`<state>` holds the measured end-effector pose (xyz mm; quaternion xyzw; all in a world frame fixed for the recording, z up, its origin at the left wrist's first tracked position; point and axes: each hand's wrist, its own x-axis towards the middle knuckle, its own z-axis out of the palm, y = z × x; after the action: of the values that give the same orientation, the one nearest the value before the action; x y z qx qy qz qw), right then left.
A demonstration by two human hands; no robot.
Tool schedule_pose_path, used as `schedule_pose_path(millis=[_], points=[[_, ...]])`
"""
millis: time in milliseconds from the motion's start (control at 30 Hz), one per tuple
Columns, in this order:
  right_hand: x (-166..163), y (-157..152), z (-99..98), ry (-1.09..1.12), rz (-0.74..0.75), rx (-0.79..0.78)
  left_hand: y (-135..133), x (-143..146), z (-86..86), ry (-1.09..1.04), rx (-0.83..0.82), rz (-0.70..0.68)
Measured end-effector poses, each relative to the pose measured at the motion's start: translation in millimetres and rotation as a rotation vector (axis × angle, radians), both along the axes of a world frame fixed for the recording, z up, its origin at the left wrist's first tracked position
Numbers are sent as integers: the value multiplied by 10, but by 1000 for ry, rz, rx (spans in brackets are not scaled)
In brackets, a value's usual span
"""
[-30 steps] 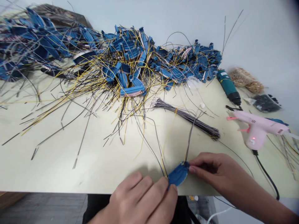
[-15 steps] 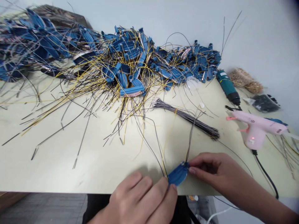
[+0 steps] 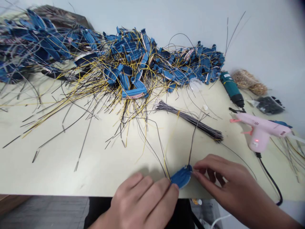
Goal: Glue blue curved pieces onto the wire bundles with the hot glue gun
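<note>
Near the table's front edge is a small curved blue plastic piece (image 3: 181, 178), with thin black and yellow wires (image 3: 164, 159) rising from its left end. A dark wire (image 3: 191, 148) also stands up from its right end. My left hand (image 3: 145, 202) is closed on the left end of the piece, fingertips partly hidden. My right hand (image 3: 221, 178) is at the right end with thumb and forefinger pinched together. Whatever lies between these fingertips is too small to make out. Beyond the hands lies a tied bundle of dark wires (image 3: 190, 122).
A long heap of blue plastic pieces with wires (image 3: 133, 55) runs along the back. At the right are a pink glue gun (image 3: 264, 127) with a lit red light, a green power tool (image 3: 231, 89), a bag of tan bits (image 3: 249, 82) and a bag of black parts (image 3: 269, 105).
The right hand's fingers have shifted slightly and its other fingers have opened out a little. The wires at the piece's right end have drawn closer together. My left hand keeps its hold.
</note>
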<state>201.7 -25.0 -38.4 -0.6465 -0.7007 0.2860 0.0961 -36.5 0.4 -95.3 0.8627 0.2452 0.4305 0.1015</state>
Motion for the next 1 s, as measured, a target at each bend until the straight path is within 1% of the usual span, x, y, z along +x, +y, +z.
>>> schedule_pose_path(millis=[67,200,367,467,533,767,1000], points=[[13,-6,10,5,44,30,10,3,32,-24,-83,10],[42,19,21,68,80,25,51,19,107,-58,-225,13],[75,100,39,143,124,6,83,32,170,-69,-332,47],[100,137,50,193,147,-16,74,26,188,-37,-405,87],[118,146,54,212,179,-18,67,22,197,-20,-446,90],[163,138,34,234,252,6,70,27,201,-4,-497,83],[161,194,51,224,311,12,71,28,214,6,-523,69]])
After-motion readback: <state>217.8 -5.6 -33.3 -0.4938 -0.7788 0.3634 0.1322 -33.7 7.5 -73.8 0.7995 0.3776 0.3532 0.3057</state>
